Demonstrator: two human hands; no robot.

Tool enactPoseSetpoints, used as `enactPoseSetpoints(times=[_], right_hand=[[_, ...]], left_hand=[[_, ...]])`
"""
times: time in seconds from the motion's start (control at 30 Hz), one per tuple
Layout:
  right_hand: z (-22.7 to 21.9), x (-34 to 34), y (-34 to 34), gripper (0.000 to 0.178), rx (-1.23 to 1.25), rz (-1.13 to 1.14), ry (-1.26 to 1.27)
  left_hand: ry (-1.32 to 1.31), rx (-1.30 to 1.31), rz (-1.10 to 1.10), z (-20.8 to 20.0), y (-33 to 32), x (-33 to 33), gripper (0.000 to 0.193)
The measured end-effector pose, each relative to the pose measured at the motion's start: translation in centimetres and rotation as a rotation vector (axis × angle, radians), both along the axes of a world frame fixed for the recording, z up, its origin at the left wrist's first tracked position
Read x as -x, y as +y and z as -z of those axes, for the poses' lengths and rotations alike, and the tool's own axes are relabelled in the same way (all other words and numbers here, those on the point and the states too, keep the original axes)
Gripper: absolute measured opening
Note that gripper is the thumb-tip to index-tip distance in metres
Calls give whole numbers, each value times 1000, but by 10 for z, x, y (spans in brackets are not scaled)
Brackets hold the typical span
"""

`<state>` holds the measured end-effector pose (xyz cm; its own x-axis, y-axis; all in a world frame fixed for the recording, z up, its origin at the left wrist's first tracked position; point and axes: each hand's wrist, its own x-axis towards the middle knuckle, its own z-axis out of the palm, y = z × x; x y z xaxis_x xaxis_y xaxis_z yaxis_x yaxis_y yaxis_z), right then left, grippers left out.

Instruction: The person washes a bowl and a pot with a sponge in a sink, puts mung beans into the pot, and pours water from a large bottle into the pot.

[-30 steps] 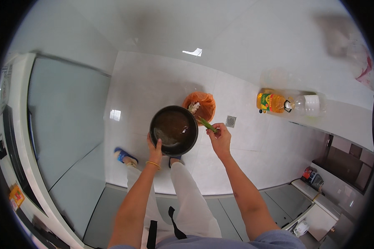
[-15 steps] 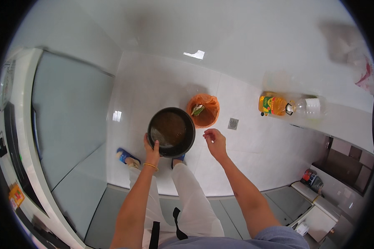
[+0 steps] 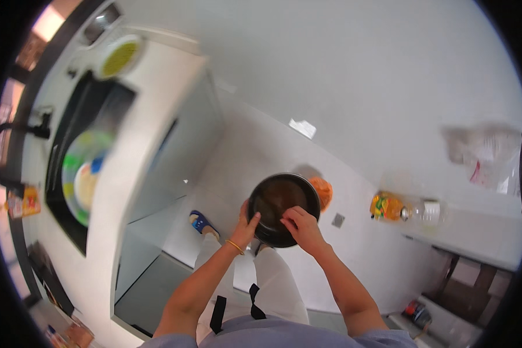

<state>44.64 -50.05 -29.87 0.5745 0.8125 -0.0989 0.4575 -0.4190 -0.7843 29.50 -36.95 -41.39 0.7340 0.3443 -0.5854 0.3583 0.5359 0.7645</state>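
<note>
A dark round pot (image 3: 274, 194) hangs in front of me above the floor, its brownish inside facing up. My left hand (image 3: 245, 228) is closed on the pot's left rim, thumb over the inside and fingers behind the outer wall. My right hand (image 3: 303, 230) reaches over the pot's near right side, with fingertips bent together inside the rim. Whatever those fingertips hold, if anything, is hidden. Partly behind the pot, on its right, stands a bin lined with an orange bag (image 3: 325, 192).
On the left, a white counter (image 3: 151, 75) holds a black sink (image 3: 69, 191) with blurred colourful dishes and a bowl of green food (image 3: 120, 58). An oil bottle (image 3: 387, 207) and a clear bottle (image 3: 426, 211) stand by the right wall. A floor drain (image 3: 338, 220) lies right of the bin.
The view has swung left, bringing the counter and sink in. My right hand has moved from beside the bin to over the pot. The pot now covers part of the bin.
</note>
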Motion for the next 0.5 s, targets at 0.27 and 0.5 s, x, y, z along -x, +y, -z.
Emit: enactPoseSetpoints(times=[0.27,0.5], right_hand=[[-165,42,141,15,-123,-195,-310],[-253,87,286,13,-446,-269,-472]], left_hand=[[-90,97,-107,-189,128,77,70],[-88,101,-325,-289,231,160,69]])
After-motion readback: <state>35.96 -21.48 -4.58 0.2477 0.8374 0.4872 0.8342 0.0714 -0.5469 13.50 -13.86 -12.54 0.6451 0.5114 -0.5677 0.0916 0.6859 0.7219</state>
